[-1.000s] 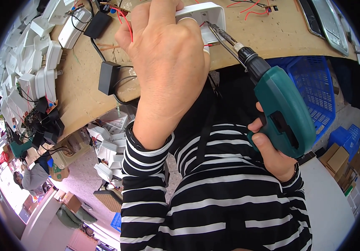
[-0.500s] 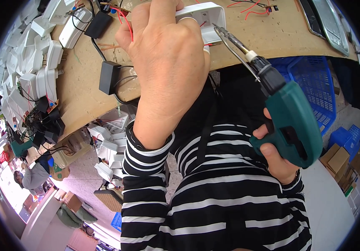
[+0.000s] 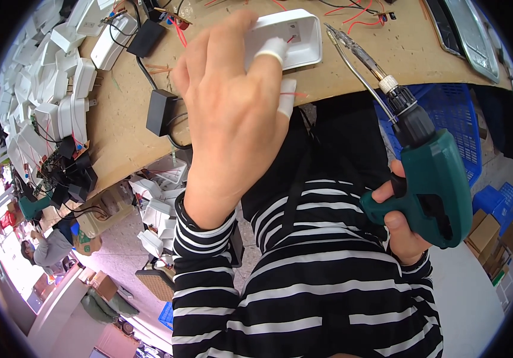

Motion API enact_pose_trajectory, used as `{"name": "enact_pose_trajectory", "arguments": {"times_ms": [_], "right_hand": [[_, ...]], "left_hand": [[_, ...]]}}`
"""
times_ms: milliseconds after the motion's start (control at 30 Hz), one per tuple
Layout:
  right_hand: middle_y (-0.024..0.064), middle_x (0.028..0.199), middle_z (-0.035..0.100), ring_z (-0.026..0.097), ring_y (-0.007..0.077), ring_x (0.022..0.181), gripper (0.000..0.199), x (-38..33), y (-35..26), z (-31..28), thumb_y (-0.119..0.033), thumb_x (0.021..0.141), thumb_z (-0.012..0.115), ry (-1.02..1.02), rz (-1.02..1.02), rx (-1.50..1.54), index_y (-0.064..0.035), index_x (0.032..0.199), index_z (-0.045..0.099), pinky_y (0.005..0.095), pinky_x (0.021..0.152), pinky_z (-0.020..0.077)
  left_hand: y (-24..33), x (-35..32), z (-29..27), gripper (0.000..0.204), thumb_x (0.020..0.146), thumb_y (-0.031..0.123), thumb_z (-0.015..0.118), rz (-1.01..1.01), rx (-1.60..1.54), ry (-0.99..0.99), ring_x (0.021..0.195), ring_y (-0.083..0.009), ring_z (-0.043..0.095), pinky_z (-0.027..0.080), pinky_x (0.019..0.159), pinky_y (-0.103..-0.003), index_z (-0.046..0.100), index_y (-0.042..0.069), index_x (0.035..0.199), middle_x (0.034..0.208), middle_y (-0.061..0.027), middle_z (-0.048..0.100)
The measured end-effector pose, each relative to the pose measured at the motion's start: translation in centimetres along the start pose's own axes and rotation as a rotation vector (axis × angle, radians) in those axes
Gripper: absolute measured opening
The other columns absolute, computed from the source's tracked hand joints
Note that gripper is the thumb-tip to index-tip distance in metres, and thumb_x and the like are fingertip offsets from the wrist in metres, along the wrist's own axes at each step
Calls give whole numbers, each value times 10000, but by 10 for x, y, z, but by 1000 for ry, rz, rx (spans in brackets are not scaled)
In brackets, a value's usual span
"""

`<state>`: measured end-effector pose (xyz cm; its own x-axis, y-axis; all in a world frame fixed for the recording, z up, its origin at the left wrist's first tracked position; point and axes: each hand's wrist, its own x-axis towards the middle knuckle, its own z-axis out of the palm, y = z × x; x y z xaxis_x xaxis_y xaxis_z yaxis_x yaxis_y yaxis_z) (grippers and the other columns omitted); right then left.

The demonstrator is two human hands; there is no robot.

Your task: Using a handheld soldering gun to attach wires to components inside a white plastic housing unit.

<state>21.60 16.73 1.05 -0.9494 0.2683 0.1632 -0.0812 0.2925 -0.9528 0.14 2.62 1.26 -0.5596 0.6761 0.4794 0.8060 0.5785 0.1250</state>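
My left hand point(image 3: 232, 113) is at the table's near edge, its forefinger and thumb tips wrapped in white. Its fingers grip the left end of a white plastic housing point(image 3: 304, 42), with the forefinger inside the open shell. A short red wire sticks up inside the housing. Beside the wrapped thumb a thin red wire point(image 3: 295, 93) shows. My right hand point(image 3: 402, 224) is closed around the handle of a dark green soldering gun point(image 3: 441, 179). The gun's metal tip points up and left, a little to the right of the housing and apart from it.
White plastic housings point(image 3: 47, 77) pile up on the left of the table point(image 3: 122, 131). Black adapter boxes point(image 3: 161, 112) with cables lie near my left hand. Red-wired boards lie at the back. A blue crate point(image 3: 459, 125) stands beyond the table's edge at right.
My left hand has loosened its pinch, and the thumb has come away from the housing, downward. The soldering gun has drawn back to the right and slightly down, its tip leaving the housing.
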Motion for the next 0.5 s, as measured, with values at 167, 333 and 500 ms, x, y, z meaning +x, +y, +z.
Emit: {"name": "enact_pose_trajectory", "arguments": {"times_ms": [167,333,500], "right_hand": [[249,1107,529,607,215,742,557,-1,4,-3,-151,761,656,-7,-29,-70,72,1205,403,308,644,522],[248,1097,538,607,216,738,563,-3,5,-1,-149,764,654,38,-35,-77,79,1208,395,303,633,522],[258,1103,529,607,224,734,563,4,5,-4,-146,764,651,-6,-89,-40,75,1212,392,309,636,522]], "left_hand": [[-3,-14,-2,281,565,111,733,66,-147,61,1021,-319,471,314,900,-371,655,44,826,1143,-116,511],[-1,-19,0,231,566,101,713,125,-69,125,1007,-262,483,316,855,-339,670,66,790,1072,-97,557],[-3,-23,7,155,600,101,624,204,-61,186,850,-167,521,307,713,-327,640,80,753,918,-13,580]]}}
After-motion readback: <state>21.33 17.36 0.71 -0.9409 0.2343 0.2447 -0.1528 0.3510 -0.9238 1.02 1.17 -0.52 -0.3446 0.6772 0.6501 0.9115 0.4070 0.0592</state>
